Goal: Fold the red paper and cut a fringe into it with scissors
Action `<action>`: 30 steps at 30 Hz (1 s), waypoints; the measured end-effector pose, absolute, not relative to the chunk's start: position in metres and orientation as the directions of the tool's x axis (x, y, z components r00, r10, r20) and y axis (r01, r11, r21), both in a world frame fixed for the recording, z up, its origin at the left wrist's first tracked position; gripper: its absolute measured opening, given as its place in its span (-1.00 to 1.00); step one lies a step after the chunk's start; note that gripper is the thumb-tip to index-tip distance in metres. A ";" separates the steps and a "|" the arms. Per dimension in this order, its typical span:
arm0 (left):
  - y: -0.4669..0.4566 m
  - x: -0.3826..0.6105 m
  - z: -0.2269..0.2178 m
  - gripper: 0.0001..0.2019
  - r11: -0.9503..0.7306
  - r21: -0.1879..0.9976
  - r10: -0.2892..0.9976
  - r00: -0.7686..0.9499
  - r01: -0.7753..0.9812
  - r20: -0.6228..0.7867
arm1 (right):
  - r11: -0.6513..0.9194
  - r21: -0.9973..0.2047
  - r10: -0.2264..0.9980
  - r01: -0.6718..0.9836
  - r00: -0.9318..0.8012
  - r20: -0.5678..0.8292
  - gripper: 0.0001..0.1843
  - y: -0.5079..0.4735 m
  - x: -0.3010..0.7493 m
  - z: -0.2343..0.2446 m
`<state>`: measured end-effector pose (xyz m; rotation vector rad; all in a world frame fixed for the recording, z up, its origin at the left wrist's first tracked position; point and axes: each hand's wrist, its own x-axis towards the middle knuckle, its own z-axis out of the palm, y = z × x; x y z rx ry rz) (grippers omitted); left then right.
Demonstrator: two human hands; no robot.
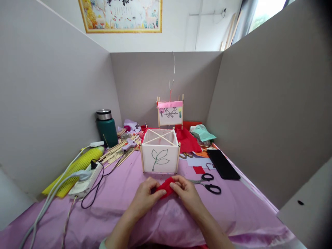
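Observation:
My left hand [145, 196] and my right hand [186, 191] meet over the purple cloth [124, 207], both pinching a small piece of red paper [166, 187] between their fingertips. Just beyond them stands a white paper lantern box [160, 152] with a wooden stick frame and a leaf drawn on its front. A second lantern [170, 113] with a pink top edge and a butterfly drawing stands farther back. Black-handled scissors [209, 184] lie on the cloth right of my right hand.
A white power strip [84, 182] with cables, a yellow foam net [75, 168], a green flask [107, 127], a glue gun [129, 145] and several wooden sticks [116, 152] lie left. A black phone [222, 164], red paper [188, 140] and scraps lie right. Grey partition walls enclose the desk.

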<state>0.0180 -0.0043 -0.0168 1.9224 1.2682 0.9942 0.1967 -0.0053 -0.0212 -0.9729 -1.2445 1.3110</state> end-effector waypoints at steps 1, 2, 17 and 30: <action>-0.004 0.018 -0.017 -0.77 -0.334 0.833 0.937 0.252 0.442 0.242 | 0.074 -0.988 0.988 -0.138 -0.126 0.092 -0.79 -0.005 0.197 -0.022; -0.004 0.018 -0.018 -0.76 -0.319 0.856 0.940 0.249 0.406 0.233 | 0.074 -0.988 0.989 -0.132 -0.117 0.090 -0.79 -0.004 0.196 -0.023; 0.004 0.018 -0.025 -0.74 -0.139 0.987 0.980 0.151 0.077 0.127 | 0.017 -0.999 0.997 -0.051 -0.069 0.020 -0.65 -0.004 0.194 -0.022; 0.005 0.015 -0.030 -0.71 -0.168 0.982 0.975 0.162 0.090 0.151 | 0.016 -0.998 0.998 -0.056 -0.054 0.019 -0.63 -0.003 0.194 -0.022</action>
